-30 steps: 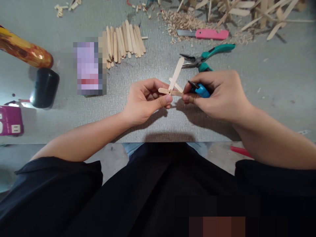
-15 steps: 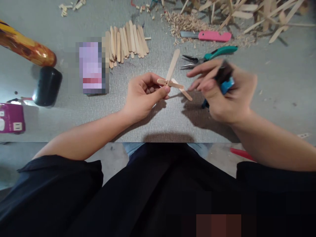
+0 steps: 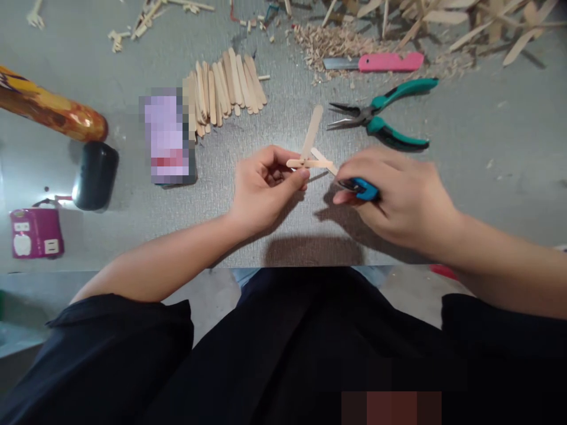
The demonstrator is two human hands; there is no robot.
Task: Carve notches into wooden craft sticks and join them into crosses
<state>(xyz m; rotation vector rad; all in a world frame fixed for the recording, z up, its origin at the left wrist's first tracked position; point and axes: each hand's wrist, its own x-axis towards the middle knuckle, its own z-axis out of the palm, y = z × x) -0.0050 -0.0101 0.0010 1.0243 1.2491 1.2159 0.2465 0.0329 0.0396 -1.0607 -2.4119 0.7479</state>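
My left hand (image 3: 272,186) pinches a small assembly of joined popsicle sticks (image 3: 312,131) between thumb and fingers. One stick points up and away, another lies across it, and a third slants toward my right hand. My right hand (image 3: 401,192) is closed around a blue-and-black tool (image 3: 365,189), mostly hidden in the fist, so its kind does not show. The fingertips of that hand are at the slanting stick's end; whether they touch it I cannot tell. Just beyond my right hand, teal-handled needle-nose pliers (image 3: 376,118) lie with handles spread.
A pink-handled knife (image 3: 390,62) lies by wood shavings (image 3: 319,44). Loose popsicle sticks (image 3: 225,82) sit beside a blurred phone-like object (image 3: 166,139). More stick assemblies (image 3: 487,23) fill the far right. At left are an orange tube (image 3: 53,106), a black rounded object (image 3: 95,176) and a purple box (image 3: 38,233).
My right hand has turned over and come left and closer to the stick assembly, uncovering the pliers. My left hand keeps its pinch. The whole view has shifted slightly.
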